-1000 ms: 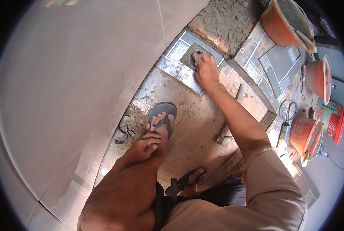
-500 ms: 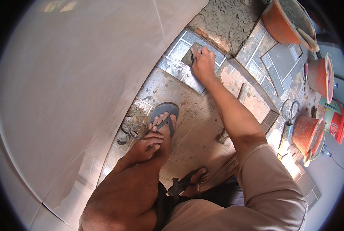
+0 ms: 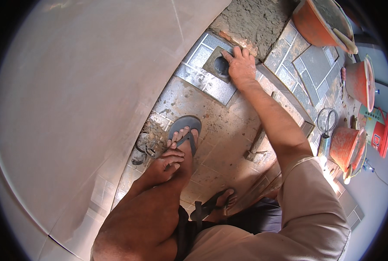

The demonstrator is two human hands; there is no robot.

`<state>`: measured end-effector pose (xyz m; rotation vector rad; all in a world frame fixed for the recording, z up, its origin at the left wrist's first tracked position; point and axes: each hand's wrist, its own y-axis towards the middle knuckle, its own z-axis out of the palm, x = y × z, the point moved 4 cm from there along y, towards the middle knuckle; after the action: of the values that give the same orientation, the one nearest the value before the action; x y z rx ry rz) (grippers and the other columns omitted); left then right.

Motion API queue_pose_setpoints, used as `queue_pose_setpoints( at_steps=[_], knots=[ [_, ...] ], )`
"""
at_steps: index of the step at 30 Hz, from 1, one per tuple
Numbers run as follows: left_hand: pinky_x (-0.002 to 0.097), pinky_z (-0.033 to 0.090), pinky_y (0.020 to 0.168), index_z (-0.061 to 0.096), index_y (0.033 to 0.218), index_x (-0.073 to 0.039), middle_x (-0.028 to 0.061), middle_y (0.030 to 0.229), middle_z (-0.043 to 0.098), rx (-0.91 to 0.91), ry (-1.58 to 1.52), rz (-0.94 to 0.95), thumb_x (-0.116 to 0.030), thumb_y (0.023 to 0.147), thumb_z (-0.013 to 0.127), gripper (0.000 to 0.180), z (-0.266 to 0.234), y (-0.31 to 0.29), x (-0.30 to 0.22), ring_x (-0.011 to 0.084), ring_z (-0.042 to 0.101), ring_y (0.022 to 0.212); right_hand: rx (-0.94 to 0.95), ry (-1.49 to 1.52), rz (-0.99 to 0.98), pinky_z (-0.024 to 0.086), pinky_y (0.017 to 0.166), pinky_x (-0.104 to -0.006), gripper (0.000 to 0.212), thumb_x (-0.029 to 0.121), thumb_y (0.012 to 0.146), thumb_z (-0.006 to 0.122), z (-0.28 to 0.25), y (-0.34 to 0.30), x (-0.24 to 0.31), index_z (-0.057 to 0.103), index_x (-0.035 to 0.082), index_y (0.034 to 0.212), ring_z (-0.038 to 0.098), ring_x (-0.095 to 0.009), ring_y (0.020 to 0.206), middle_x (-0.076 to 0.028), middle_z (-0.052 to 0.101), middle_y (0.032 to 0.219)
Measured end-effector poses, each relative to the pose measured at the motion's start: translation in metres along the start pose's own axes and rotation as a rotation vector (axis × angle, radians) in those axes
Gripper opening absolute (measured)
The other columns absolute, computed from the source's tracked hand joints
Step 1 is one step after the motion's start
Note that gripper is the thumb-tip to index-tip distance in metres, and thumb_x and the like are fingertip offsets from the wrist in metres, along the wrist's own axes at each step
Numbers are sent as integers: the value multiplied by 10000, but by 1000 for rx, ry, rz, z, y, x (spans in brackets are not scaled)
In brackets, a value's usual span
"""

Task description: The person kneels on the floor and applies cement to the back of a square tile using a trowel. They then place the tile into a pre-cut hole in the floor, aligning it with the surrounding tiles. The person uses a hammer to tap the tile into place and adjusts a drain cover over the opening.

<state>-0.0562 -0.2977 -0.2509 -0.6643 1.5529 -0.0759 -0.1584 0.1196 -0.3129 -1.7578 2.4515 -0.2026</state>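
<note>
A patterned grey-and-white tile (image 3: 220, 92) lies on the floor near the big pale curved panel. It has a square grey inset (image 3: 210, 66) with a dark round opening (image 3: 221, 67) in it. My right hand (image 3: 242, 68) reaches over the inset's right side, fingers apart, their tips at the tile's far edge and the inset's corner. Nothing shows in its grasp. My left hand (image 3: 164, 167) rests loosely across my lower leg above the grey flip-flop (image 3: 176, 126), fingers spread and holding nothing.
Wet mortar (image 3: 263, 26) lies beyond the tile. A hammer (image 3: 260, 138) rests on the dirty floor. Loose patterned tiles (image 3: 318, 69) sit to the right, near orange buckets (image 3: 311, 26). A looped tool (image 3: 326, 130) stands farther down. The curved panel (image 3: 94, 87) fills the left.
My right hand has shifted right from the middle of the inset to its side, with the fingers now spread. The round opening has come into view. My left hand stays put.
</note>
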Motion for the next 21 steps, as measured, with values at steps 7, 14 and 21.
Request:
queue_pose_setpoints(
  at_steps=[7,14,21],
  knots=[
    [434,345,1282,750,1212,15,135,1384,691,22,-3,0,25,981,668,245,-3,0,0,296,586,1411,-20,-59,-181,435,1080,-403,379,146,1009,586,-5,-25,-34,731,140,1359,520,-262,1289,-49,576,1314],
    [417,424,1220,758,1177,28,146,1336,716,-24,8,38,-5,975,681,219,-2,-1,0,308,629,1350,-95,58,-166,466,1062,-427,260,132,992,582,-3,-27,-31,810,73,1101,541,-290,1239,-79,606,1252],
    [415,419,1225,760,1181,20,138,1370,700,-22,-44,2,1,979,677,219,0,-2,7,304,611,1378,-62,233,-210,506,1022,-431,327,-25,815,727,3,-41,-23,817,66,1116,561,-339,1152,-110,604,1169]
  ],
)
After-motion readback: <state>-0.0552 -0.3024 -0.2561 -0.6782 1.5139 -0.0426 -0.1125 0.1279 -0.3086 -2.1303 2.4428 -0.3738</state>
